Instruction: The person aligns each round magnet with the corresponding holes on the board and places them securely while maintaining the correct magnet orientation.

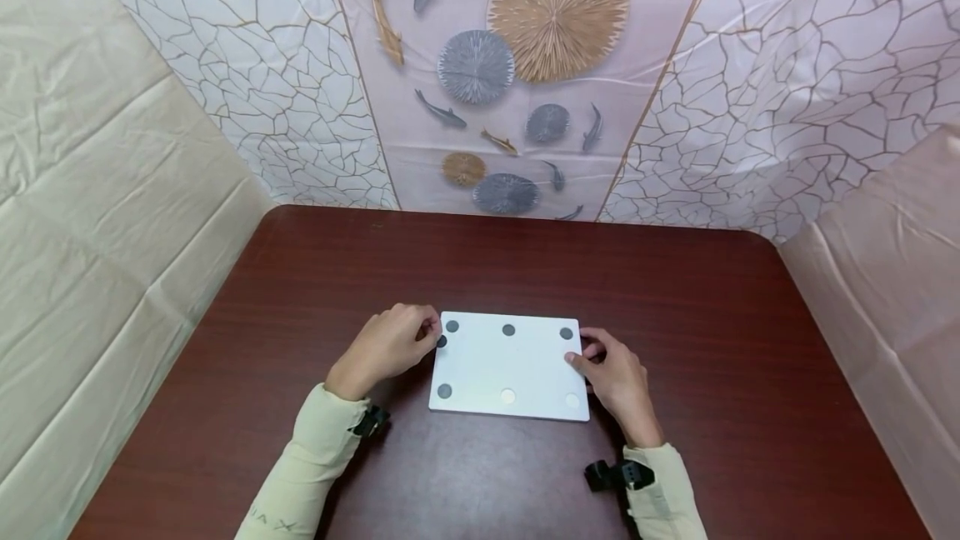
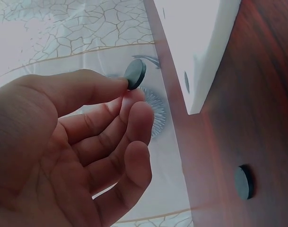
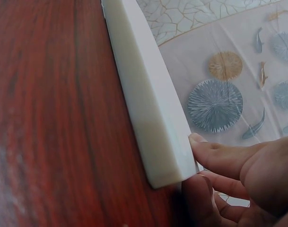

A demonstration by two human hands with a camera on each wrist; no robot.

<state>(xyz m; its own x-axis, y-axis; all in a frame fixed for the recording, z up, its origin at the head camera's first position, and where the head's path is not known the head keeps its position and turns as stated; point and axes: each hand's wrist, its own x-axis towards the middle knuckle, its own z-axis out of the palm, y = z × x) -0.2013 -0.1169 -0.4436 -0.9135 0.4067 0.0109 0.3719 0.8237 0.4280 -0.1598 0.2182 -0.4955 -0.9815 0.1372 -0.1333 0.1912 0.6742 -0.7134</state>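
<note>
A white rectangular board lies on the table, with dark round discs along its far edge and at its near left corner. Two pale circles show at its near middle and near right. Between thumb and fingertip, my left hand pinches a small dark disc beside the board's left edge. Another dark disc rests on the table near that hand; I cannot make it out in the head view. My right hand grips the board's right edge, thumb on top and fingers at the side.
The dark reddish wooden table has a patterned cloth hanging behind its far edge. Plain pale cloth borders the left side, and more pale cloth the right. Both wrists wear black straps with small devices.
</note>
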